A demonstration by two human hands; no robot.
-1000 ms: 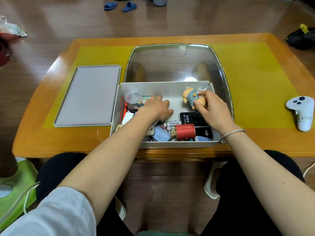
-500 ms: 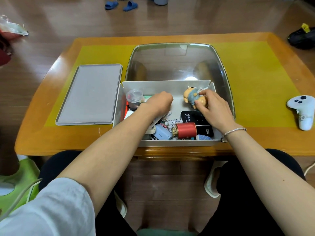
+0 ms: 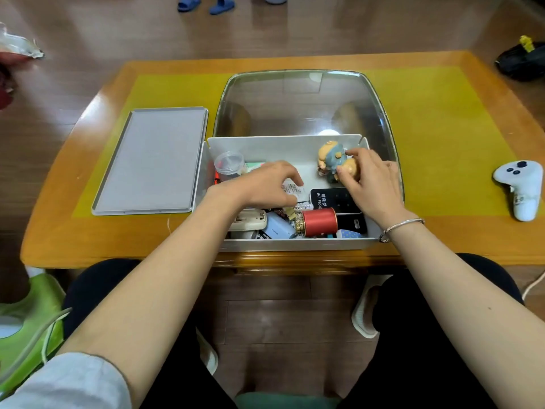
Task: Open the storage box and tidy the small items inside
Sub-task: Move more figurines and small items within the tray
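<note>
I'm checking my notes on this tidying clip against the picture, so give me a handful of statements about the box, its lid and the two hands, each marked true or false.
1. The grey lid lies on the table left of the storage box. True.
2. The right hand grips the red spool. False: it holds the small figurine; the red spool lies untouched near the front wall.
3. The left hand is inside the box. True.
4. The white controller sits in the box. False: it lies on the table, far right.
5. The clear round container is in the back left corner. True.
</note>
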